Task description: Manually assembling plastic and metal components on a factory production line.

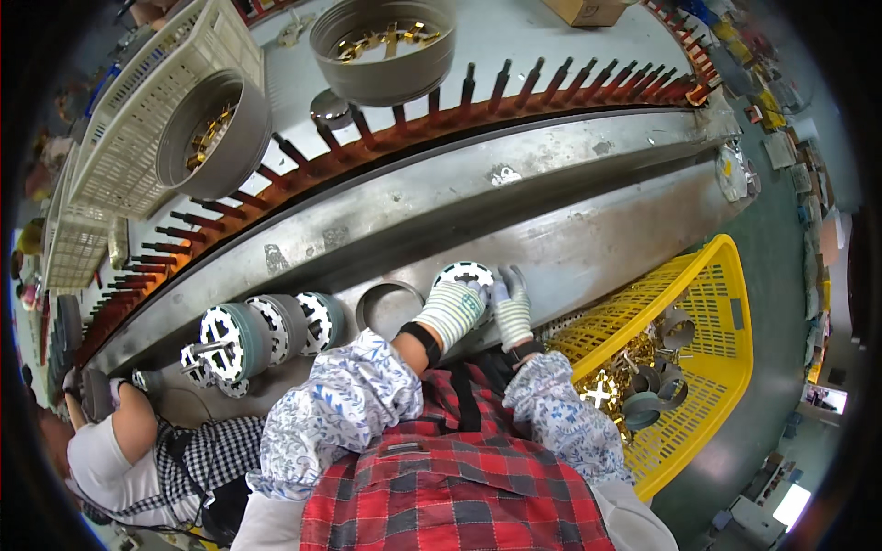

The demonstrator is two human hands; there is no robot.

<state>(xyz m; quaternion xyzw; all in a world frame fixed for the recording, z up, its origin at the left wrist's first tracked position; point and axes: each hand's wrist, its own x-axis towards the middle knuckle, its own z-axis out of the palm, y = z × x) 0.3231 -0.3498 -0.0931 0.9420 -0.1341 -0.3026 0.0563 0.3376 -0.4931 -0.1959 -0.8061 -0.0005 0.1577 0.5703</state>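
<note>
Both my hands wear striped knit gloves and are at a round part with a white slotted face, on the grey metal bench. My left hand lies over its near side with the fingers bent around it. Against the right side of the same part is my right hand, its fingers closed along the rim; part of the grip is hidden. Just left of my hands stands an open grey metal ring. Farther left, several similar drum-shaped parts with white slotted faces lie on their sides.
A yellow plastic basket with brass-coloured pieces and grey rings stands at my right. Beyond the bench's raised metal ledge runs a curved row of upright red-and-black pegs. Two grey bowls and white crates are behind it. A co-worker sits at left.
</note>
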